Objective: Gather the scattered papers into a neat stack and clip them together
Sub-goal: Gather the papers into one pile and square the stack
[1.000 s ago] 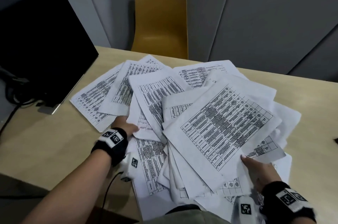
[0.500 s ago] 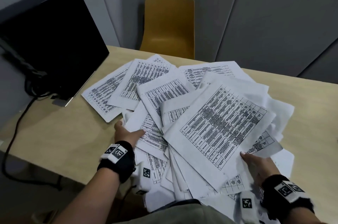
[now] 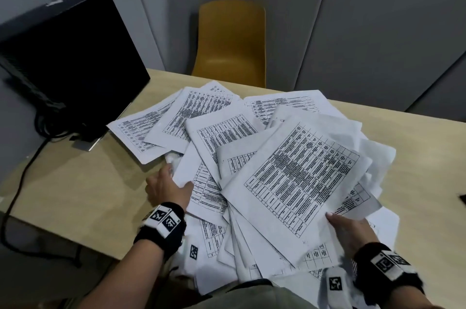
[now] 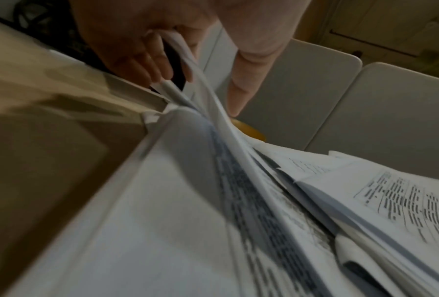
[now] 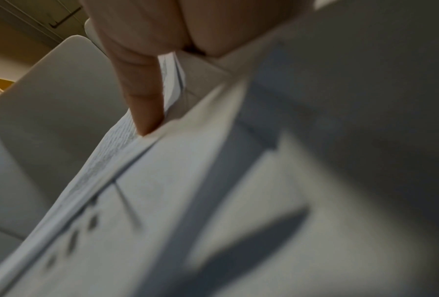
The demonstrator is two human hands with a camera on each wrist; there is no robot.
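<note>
A loose fan of white printed papers [image 3: 297,172] covers the middle of the wooden table [image 3: 75,182]. Two or three sheets [image 3: 156,127] lie apart at the far left of the pile. My left hand [image 3: 169,186] grips the left edge of the pile, fingers under the sheets and thumb on top; the left wrist view shows paper edges [image 4: 187,66] pinched between thumb and fingers. My right hand [image 3: 350,230] holds the pile's near right side, thumb on the top sheet. The right wrist view shows a finger [image 5: 142,96] pressed against the sheets [image 5: 213,201]. No clip is visible.
A black computer case [image 3: 68,56] stands at the table's left with cables [image 3: 15,182] hanging off the edge. A yellow chair [image 3: 232,41] is behind the table against grey wall panels. A small dark object [image 3: 462,199] shows at the right frame edge.
My left hand has slid right and taken hold of the pile's left edge, drawing sheets inward. The right hand keeps its hold. The head view has shifted a little.
</note>
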